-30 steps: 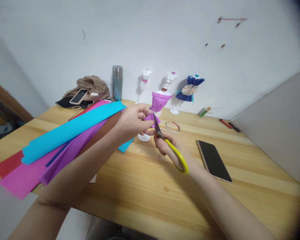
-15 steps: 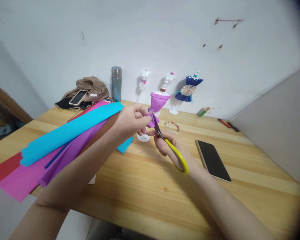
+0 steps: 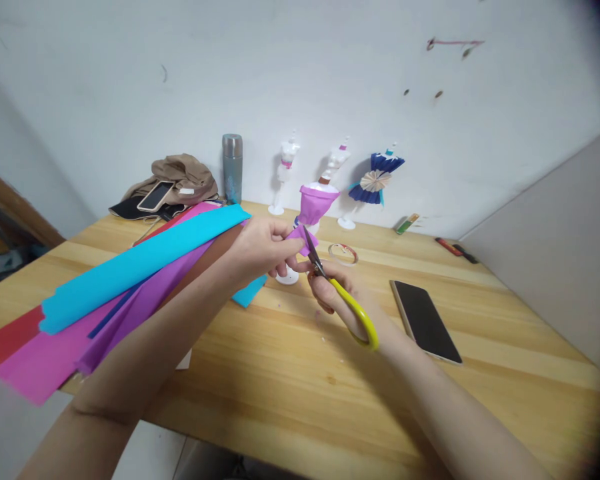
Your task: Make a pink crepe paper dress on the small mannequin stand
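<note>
My left hand [image 3: 270, 247] pinches a small piece of purple crepe paper [image 3: 307, 241] over the middle of the table. In my right hand [image 3: 333, 287] is a pair of scissors [image 3: 355, 310] with yellow handles, its dark blades lying against the purple piece. Just behind both hands stands a small white mannequin [image 3: 318, 190] dressed in a purple paper wrap; its base shows below my left fingers. Long sheets of blue crepe paper [image 3: 145, 267], pink, purple, red and brown lie under and beside my left forearm.
Along the wall stand a flask [image 3: 233, 170] and several more mannequins, one in a dark blue paper dress [image 3: 377, 179]. A roll of tape [image 3: 343, 253] lies behind my right hand, a phone [image 3: 425, 320] to its right. A brown cloth bag [image 3: 185, 177] sits at back left.
The hands stay almost in place. The purple piece in my left fingers is turned slightly, and the scissors remain against it.
</note>
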The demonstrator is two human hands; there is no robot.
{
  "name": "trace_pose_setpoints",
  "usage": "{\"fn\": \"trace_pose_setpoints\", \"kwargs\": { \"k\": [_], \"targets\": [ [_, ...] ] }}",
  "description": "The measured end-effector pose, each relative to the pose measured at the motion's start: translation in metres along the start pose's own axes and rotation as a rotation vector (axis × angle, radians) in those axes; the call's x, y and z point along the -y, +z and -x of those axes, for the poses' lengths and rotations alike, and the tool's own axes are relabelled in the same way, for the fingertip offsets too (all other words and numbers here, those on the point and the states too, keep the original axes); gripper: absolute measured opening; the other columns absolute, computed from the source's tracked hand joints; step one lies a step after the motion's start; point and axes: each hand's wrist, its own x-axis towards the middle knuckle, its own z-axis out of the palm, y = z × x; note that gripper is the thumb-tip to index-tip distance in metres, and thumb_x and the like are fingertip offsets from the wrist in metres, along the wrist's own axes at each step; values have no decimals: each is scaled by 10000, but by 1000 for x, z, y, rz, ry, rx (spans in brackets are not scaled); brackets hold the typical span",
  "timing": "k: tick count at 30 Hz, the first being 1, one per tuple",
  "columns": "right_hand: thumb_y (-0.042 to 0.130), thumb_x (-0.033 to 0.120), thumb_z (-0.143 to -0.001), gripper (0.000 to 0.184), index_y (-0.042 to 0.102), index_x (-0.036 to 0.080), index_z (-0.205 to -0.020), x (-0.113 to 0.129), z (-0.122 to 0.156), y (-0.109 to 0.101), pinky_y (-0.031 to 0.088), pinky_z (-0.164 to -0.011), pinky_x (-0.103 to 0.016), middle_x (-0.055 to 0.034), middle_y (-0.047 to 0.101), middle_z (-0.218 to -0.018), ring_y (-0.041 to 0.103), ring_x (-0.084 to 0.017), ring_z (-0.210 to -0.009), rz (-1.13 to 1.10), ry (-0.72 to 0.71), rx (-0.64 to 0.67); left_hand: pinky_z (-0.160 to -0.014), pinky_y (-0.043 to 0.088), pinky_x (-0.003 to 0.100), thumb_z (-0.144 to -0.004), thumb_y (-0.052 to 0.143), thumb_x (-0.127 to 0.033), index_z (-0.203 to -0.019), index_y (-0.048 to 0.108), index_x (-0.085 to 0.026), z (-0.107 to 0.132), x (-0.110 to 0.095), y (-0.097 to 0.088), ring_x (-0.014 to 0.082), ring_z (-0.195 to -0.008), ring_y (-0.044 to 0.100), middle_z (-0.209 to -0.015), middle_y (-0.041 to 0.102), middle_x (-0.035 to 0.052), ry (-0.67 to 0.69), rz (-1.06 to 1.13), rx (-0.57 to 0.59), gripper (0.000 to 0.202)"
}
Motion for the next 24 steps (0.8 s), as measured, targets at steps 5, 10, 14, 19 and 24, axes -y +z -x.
{"fn": "trace_pose_setpoints", "kwargs": {
  "k": [5,10,14,19,24],
  "targets": [
    [606,584,-934,484,758,159,-1110,0,1,0,392,-536,-286,36,446,-618,412,-136,-547,-9,6,-8,-401,402,160,-855,590,-28,-545,576,-147,0,-1,0,54,-375,500,-445,575,-41,-7,15,7,332],
    [605,598,-930,498,761,158,-1103,-1,0,1,403,-550,-288,30,462,-628,429,-139,-561,-10,9,-13,-407,408,167,-840,579,-9,-544,574,-149,0,-1,1,60,-376,508,-447,575,-38,-17,33,13,327],
    [592,585,-936,500,753,149,-1118,-2,-1,-1,364,-535,-283,38,438,-621,396,-131,-548,10,5,-4,-404,406,169,-839,575,-1,-540,572,-150,0,1,0,63,-378,510,-445,572,-37,-14,51,15,334],
    [587,588,-940,494,741,154,-1119,-1,-1,-3,349,-536,-282,46,412,-641,362,-123,-548,13,-45,25,-398,410,159,-849,576,-5,-550,578,-149,-1,1,1,57,-375,512,-442,572,-41,-2,66,17,332],
    [574,551,-959,465,731,150,-1132,1,-2,-4,347,-551,-284,33,437,-673,371,-128,-572,64,-87,38,-392,409,149,-850,578,-10,-565,589,-148,-1,2,0,55,-375,518,-442,582,-42,16,78,21,317]
  ]
}}
